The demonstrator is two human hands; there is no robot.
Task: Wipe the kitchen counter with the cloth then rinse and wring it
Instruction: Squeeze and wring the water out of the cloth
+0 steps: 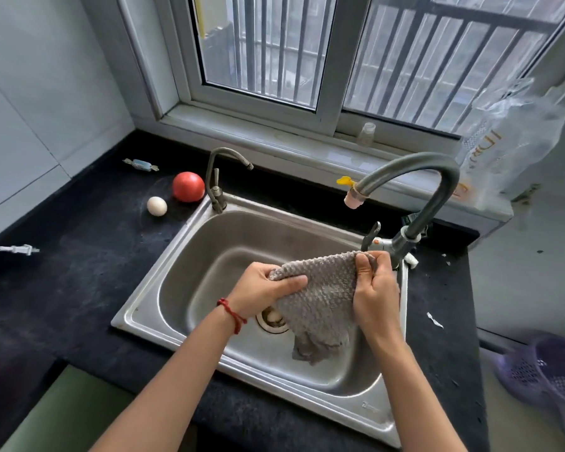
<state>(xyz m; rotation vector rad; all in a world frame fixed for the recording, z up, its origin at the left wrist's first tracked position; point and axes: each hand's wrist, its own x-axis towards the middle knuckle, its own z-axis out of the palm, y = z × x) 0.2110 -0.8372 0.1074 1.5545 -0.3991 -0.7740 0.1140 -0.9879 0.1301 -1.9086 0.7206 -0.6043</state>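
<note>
Both hands hold the cloth [320,298] over the sink [183,256]. The left hand [268,288] grips the cloth's left end, fingers curled over the top edge and thumb lying along the front. The right hand [374,288] is closed round the right end, which bunches up through its fist near the sink's right rim. Between the hands the grey, bumpy cloth is stretched across, and its lower part hangs down loose inside the basin, ending above the bottom. A red string [231,313] circles the left wrist. Part of the drain [271,321] shows below the left hand, beside the hanging cloth.

At the sink's far right stands the big tap [437,190], its grey neck arching left to a pink nozzle [355,198] with a yellow clip; no water can be seen coming from it. A smaller tap [217,177] stands at the far left corner. On the dark counter [79,272] left of it lie a tomato [188,186] and an egg [156,206], close together, with a wrapped sweet [141,164] farther back and a white plug [17,248] at the left edge. A window [307,60] with bars runs behind.
</note>
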